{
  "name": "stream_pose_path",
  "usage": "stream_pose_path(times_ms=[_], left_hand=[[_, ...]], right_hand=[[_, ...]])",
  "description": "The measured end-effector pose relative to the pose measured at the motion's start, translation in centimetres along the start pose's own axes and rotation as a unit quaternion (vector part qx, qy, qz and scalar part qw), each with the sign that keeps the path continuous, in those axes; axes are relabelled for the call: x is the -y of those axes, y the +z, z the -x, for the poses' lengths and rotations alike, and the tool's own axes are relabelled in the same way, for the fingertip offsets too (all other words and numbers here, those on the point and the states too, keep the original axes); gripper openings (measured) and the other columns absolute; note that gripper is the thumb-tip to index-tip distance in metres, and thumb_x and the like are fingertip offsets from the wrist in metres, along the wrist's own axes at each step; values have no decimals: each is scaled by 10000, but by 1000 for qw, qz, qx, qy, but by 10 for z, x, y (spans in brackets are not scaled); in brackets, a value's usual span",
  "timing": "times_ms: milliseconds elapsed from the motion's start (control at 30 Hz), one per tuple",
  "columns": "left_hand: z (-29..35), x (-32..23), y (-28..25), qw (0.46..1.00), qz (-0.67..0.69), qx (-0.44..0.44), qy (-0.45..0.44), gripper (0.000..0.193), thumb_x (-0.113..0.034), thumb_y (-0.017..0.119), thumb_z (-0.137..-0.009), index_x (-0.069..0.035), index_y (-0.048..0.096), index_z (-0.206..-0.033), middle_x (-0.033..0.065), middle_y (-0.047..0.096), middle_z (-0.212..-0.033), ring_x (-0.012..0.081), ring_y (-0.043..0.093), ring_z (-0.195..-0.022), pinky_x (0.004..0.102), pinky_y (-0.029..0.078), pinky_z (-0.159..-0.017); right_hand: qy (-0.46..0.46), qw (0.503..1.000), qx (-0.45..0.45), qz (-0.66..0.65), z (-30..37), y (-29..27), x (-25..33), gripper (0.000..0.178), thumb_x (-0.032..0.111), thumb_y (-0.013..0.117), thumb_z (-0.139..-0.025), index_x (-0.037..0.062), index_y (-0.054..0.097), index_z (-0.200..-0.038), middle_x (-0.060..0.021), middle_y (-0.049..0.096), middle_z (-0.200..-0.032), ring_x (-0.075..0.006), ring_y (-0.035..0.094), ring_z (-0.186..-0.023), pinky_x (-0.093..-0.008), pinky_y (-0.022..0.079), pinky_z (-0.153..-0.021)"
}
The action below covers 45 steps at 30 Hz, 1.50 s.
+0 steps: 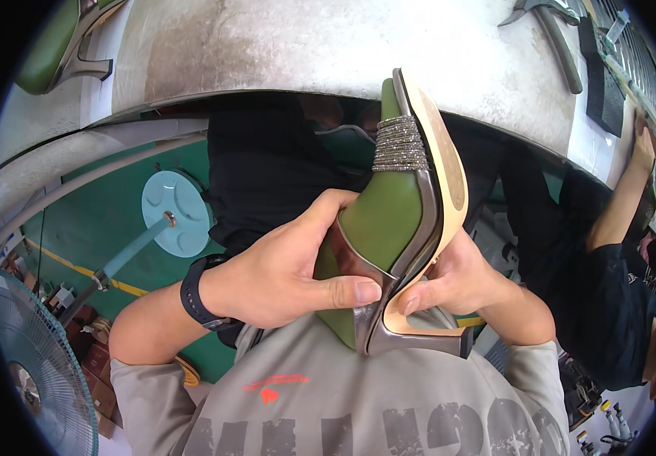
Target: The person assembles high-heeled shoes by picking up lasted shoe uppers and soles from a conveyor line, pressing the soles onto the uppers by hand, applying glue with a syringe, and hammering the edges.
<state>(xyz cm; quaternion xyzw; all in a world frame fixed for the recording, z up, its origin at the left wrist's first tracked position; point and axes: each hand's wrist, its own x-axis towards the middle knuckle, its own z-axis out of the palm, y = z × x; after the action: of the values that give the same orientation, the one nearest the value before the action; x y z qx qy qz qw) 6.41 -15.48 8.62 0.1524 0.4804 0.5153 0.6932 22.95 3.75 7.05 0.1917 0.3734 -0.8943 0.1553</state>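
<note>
A high-heeled shoe (401,204) on a green shoe last is held in front of my chest, toe pointing away and sole turned to the right. It has dark metallic trim, a beaded strap around the toe part, a beige sole and a dark heel. My left hand (286,270) grips the upper's left side, with its thumb pressed on the metallic band. Around the arch beside the heel, my right hand (461,277) is closed, its thumb on the beige edge; its other fingers are partly hidden behind the shoe.
The worn pale worktable (305,45) curves across the far side. Another green shoe (58,53) lies on it at far left. A hammer (556,45) rests at far right, near a black block (600,83). A fan (35,372) stands lower left; a co-worker's arms (624,197) reach in at right.
</note>
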Motion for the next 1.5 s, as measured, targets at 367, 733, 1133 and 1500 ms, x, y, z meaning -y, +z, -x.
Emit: stream_pose_path(times_ms=[367,733,1133,1500], left_hand=[[0,-6,4,1000,4,-13,-16,798,-310,817,-968,57,328,-1481,118,604,-1219,169,602,-1104,351,528,-971],[0,-6,-3,999,-39,4,-21,778,-332,797,-982,50,341,-1484,123,626,-1213,177,632,-1084,344,532,-960],[-7,-3,-5,996,-82,-4,16,731,-446,783,-977,57,413,-1357,170,648,-1153,211,644,-1076,369,543,-941],[-7,-12,2,997,-75,-24,3,676,-381,812,-964,52,415,-1299,166,646,-1148,189,657,-1026,350,557,-908]], right_hand=[[4,1000,-4,16,1,2,-2,728,136,923,-835,-12,529,-1429,-84,697,-1204,-132,676,-1076,-314,586,-920],[-60,995,-37,77,2,4,-5,606,135,891,-846,-15,587,-1349,-57,706,-1127,-115,672,-1009,-302,575,-872],[-19,1000,-15,-15,1,-5,-6,799,248,952,-825,16,520,-1455,-59,693,-1221,-130,668,-1082,-319,575,-924],[-25,999,-19,45,3,-5,-9,689,253,901,-872,-6,556,-1409,-52,694,-1193,-111,654,-1034,-297,555,-874]])
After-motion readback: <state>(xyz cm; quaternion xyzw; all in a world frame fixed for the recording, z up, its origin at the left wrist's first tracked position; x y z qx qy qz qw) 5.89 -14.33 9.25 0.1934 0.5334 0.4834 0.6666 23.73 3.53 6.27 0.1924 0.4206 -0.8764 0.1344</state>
